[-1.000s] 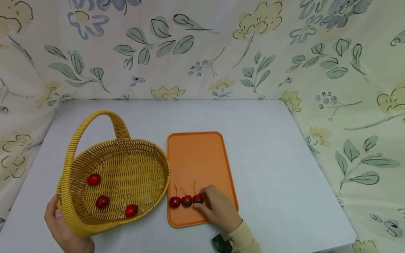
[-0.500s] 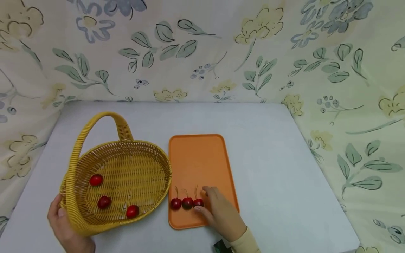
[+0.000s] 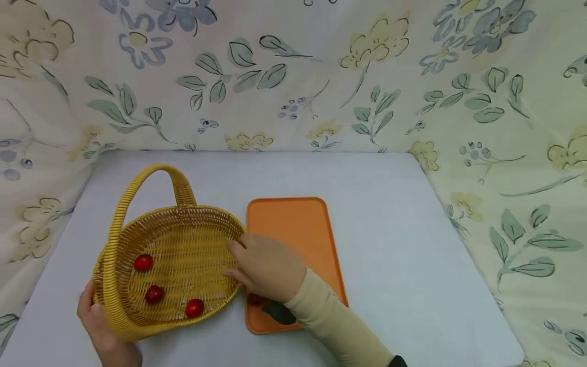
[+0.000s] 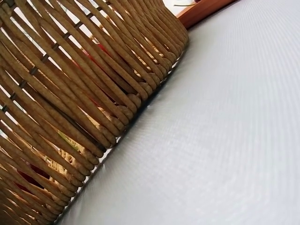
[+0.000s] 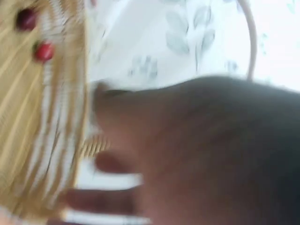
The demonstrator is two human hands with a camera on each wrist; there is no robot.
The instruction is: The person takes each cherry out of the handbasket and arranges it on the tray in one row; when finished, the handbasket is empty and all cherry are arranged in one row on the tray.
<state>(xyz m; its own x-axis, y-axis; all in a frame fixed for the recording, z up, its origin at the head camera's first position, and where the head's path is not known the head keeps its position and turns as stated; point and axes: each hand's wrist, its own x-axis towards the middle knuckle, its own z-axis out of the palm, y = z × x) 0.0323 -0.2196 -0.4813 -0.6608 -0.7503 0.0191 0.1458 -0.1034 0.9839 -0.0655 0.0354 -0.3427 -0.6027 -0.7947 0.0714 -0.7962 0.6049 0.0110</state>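
My left hand (image 3: 104,329) grips the left side of a yellow wicker basket (image 3: 215,255) with a tall arched handle. Three red cherries lie inside it: one cherry (image 3: 143,262) at the left, a darker cherry (image 3: 154,294) below, and another cherry (image 3: 194,308) near the front. Over the basket's right rim reaches my right hand (image 3: 270,267); its fingers look extended in the blurred right wrist view, with nothing seen between them. On the orange tray (image 3: 293,214), a dark red cherry (image 3: 255,299) peeks out beneath the right hand, which hides the others.
The tray stands on a white table (image 3: 380,229) right beside the basket. Floral cloth (image 3: 298,76) hangs behind and along the sides. A dark object (image 3: 279,312) sits under my right wrist. The basket's handle arches high over its left end.
My right hand has left the rightmost cherry in the tray's row and moved left to the basket's rim. My left hand stays on the basket. The head view has shifted slightly.
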